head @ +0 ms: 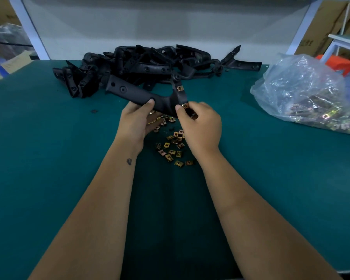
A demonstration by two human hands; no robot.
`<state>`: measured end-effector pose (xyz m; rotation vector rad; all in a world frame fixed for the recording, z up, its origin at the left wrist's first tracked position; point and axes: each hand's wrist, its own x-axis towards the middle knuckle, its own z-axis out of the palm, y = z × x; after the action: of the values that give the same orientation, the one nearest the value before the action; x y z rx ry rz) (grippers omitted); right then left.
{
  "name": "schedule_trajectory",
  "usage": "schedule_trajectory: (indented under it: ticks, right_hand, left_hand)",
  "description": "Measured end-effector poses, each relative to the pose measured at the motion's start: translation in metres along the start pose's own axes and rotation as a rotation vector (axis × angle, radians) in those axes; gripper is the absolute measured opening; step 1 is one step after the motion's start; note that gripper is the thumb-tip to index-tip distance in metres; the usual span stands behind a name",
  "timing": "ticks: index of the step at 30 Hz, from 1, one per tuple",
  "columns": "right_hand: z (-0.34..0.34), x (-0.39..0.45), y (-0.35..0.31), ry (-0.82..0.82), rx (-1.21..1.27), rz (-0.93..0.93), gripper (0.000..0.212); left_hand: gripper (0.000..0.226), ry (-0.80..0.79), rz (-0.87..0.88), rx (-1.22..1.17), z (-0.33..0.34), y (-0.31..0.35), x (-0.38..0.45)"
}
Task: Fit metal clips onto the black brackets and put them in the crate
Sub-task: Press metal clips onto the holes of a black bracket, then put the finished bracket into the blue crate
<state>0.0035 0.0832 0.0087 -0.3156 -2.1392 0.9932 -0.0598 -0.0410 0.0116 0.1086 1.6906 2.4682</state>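
My left hand (134, 120) grips a long black bracket (133, 92) from below, thumb on top, holding it above the green table (49, 158). One brass-coloured clip (179, 88) sits on the bracket's upright arm. My right hand (200, 122) pinches a second metal clip (185, 106) at the lower end of that arm, touching the bracket. Several loose clips (173, 148) lie scattered on the table beneath my hands. No crate is in view.
A heap of black brackets (146, 63) lies at the table's back edge. A clear plastic bag (303, 91) holding more clips sits at the right. A white frame and grey back panel stand behind. Cardboard boxes are off both sides.
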Motion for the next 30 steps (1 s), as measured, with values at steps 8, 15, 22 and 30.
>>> schedule_trajectory:
  ticks: [8,15,22,30]
  right_hand:
    - [-0.061,-0.015,0.002,0.168,0.067,0.101,0.020]
    - [-0.173,-0.035,0.033,0.484,0.461,0.300,0.016]
    - [-0.325,-0.119,0.084,0.804,0.346,0.527,0.034]
    - [-0.454,-0.229,0.106,1.077,0.226,0.634,0.007]
  left_hand:
    - [0.003,-0.097,-0.086,-0.085,0.051,-0.008,-0.032]
    - [0.007,-0.372,-0.202,-0.076,0.172,-0.033,-0.102]
    - [0.045,-0.711,-0.240,-0.007,0.266,-0.070,-0.202]
    - [0.015,-1.253,-0.228,0.334,0.299,-0.095,-0.273]
